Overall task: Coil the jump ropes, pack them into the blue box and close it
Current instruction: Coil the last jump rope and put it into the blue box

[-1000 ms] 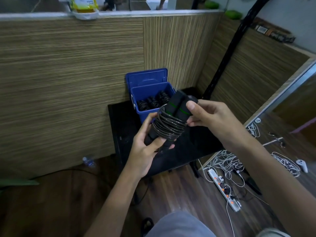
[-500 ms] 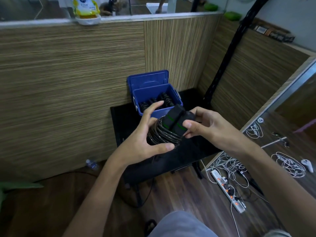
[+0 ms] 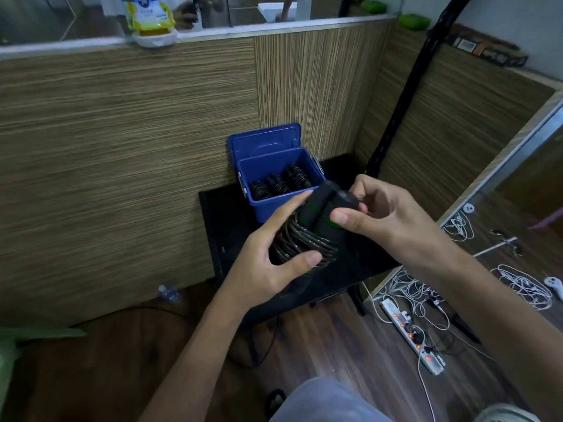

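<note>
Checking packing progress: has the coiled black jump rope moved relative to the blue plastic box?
Yes: the jump rope dropped lower against the blue box.

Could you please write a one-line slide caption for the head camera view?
Both hands, left hand and right hand, hold a coiled jump rope before the open blue box.

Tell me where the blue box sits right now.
The blue box sits open at the black table's far edge against the wooden wall, just beyond the hands.
</note>
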